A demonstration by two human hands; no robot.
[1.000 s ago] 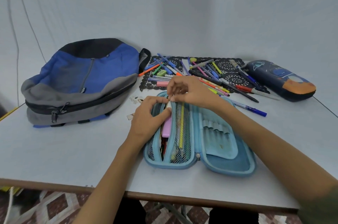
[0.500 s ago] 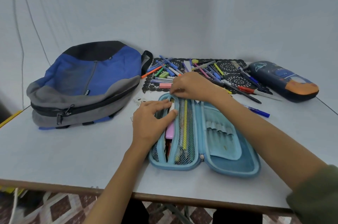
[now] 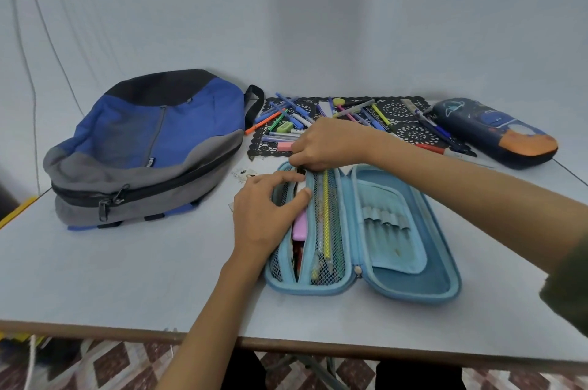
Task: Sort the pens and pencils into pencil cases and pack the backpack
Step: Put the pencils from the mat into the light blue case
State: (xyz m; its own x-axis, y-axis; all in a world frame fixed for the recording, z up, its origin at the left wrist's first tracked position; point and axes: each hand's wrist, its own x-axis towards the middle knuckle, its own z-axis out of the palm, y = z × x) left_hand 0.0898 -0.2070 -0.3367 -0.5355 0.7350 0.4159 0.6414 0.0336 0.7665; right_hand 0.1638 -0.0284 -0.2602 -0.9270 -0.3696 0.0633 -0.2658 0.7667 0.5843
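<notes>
**A:** Where the light-blue pencil case (image 3: 407,262) lies open at the centre of the frame, what are the hands doing?

**B:** The left hand (image 3: 264,214) lies across its left mesh pocket. The fingers are fairly straight and close together, and the thumb tip is against a white pen (image 3: 301,187) in the pocket's slot.

**A:** And the other?

**B:** The right hand (image 3: 327,144) is at the case's upper end with its fingers curled down and bunched. I cannot tell whether they pinch the pen or the pocket's rim.

**A:** What is inside?

**B:** A lilac item (image 3: 300,225) sits below the pen, and a yellow pencil (image 3: 326,214) lies behind the mesh.

**A:** The rest?

**B:** Loose pens and pencils (image 3: 296,117) are scattered on a black lace mat (image 3: 404,127) above the hands. A dark pencil case (image 3: 493,132) lies at the right, and the blue and grey backpack (image 3: 143,148) lies zipped at the left. All of it is on the pale table (image 3: 111,278).
</notes>
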